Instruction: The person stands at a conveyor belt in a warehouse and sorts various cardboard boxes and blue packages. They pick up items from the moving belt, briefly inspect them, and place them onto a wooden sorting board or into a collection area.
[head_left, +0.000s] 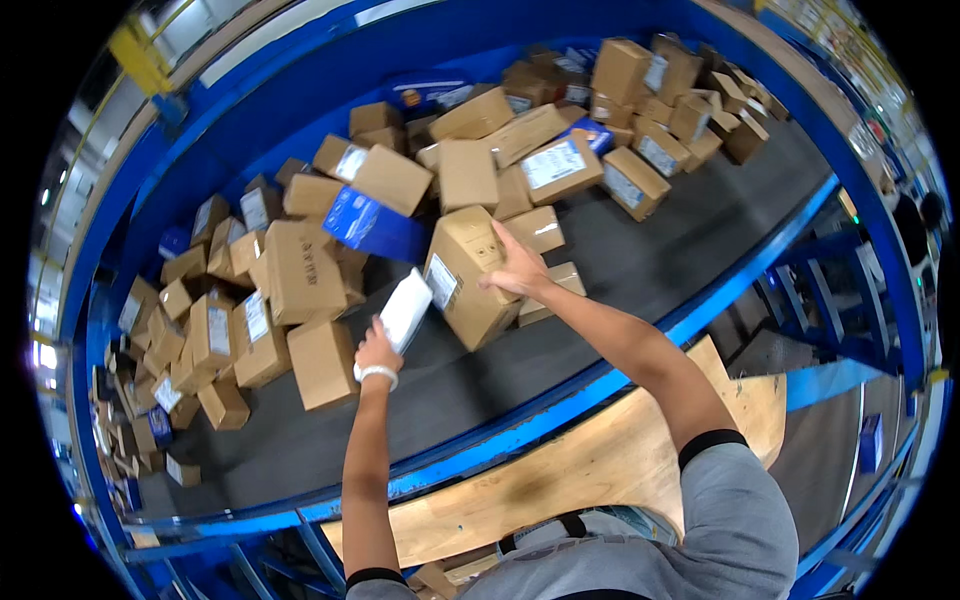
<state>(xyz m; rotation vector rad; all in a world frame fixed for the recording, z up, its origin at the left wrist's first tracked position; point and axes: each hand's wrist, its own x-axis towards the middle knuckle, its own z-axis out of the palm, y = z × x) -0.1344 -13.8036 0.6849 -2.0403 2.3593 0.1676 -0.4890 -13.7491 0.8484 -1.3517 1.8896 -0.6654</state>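
Note:
My left hand (378, 349), with a white band at the wrist, holds a slim white package (406, 309) by its near end, over the dark conveyor belt (442, 401). Just to the right stands a tilted cardboard box (474, 289) with a white label on its left side. My right hand (519, 262) grips this box at its upper right, thumb and fingers spread along the face. Behind the white package lies a blue box (373, 223). Smaller cardboard boxes (556, 291) sit on the belt, partly behind my right hand and forearm.
Piled cardboard boxes (304, 274) cover the belt's left part and far side, against a blue metal wall (300, 82). A blue rail (540, 431) edges the belt nearest me. Before my body is a curved wooden board (555, 480). Another belt (817, 457) runs at the right.

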